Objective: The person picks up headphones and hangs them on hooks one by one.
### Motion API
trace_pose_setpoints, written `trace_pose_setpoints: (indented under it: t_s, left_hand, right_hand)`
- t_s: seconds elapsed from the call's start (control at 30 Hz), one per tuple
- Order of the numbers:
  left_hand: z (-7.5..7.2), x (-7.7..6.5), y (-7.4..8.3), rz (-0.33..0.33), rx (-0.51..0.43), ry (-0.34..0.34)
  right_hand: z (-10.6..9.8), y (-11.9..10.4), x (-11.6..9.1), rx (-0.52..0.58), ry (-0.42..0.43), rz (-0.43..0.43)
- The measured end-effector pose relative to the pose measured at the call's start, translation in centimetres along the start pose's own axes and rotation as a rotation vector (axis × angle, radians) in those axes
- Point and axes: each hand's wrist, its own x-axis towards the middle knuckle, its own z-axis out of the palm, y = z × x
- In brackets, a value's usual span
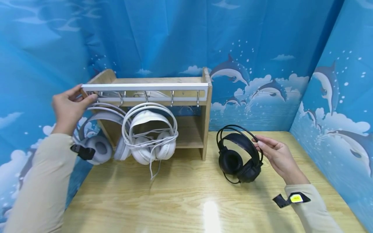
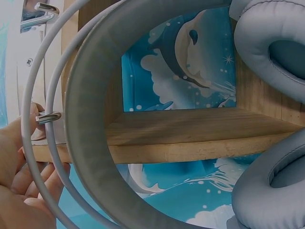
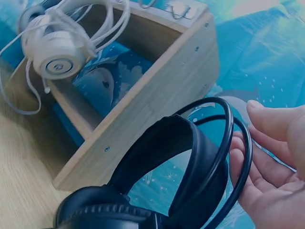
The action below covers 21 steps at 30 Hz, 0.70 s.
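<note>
My left hand [image 1: 69, 108] grips the left end of a white hook rail [image 1: 145, 86], thumb in front, fingers on top. Close below it, grey headphones [image 1: 99, 145] hang from a hook; in the left wrist view their thin outer bands pass in front of the hand [image 2: 28, 176]. White headphones [image 1: 151, 139] with a cable wrapped round them hang to the right. Over the right part of the table, my right hand [image 1: 278, 157] holds black headphones [image 1: 240, 155] by the thin outer bands. The right wrist view shows its fingertips [image 3: 237, 157] at these bands.
The rail runs along the front of a wooden shelf [image 1: 206, 129] standing on a wood-grain table [image 1: 180, 197]. More metal hooks [image 1: 172, 97] line the rail to the right of the white headphones. A blue dolphin-print curtain [image 1: 262, 48] closes off the back and sides.
</note>
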Motion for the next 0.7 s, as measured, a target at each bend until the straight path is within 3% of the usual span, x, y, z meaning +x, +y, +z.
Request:
trace_pose_setpoints:
  t_s: [0.1, 0.37, 0.47, 0.7]
  left_hand:
    - [0.0, -0.1, 0.1, -0.001, 0.001, -0.002]
    - [0.0, -0.1, 0.1, -0.016, 0.002, -0.008]
    - [0.1, -0.1, 0.1, -0.017, -0.003, -0.012]
    - [0.0, 0.0, 0.0, -0.017, -0.01, -0.015]
  right_hand:
    - [0.5, -0.1, -0.2, -0.16, 0.036, -0.018]
    - [2.1, -0.5, -0.5, -0.813, 0.162, 0.027]
    - [2.6, -0.5, -0.5, -0.932, 0.188, -0.01]
    - [3.1, -0.4, -1.0, -1.08, 0.253, -0.019]
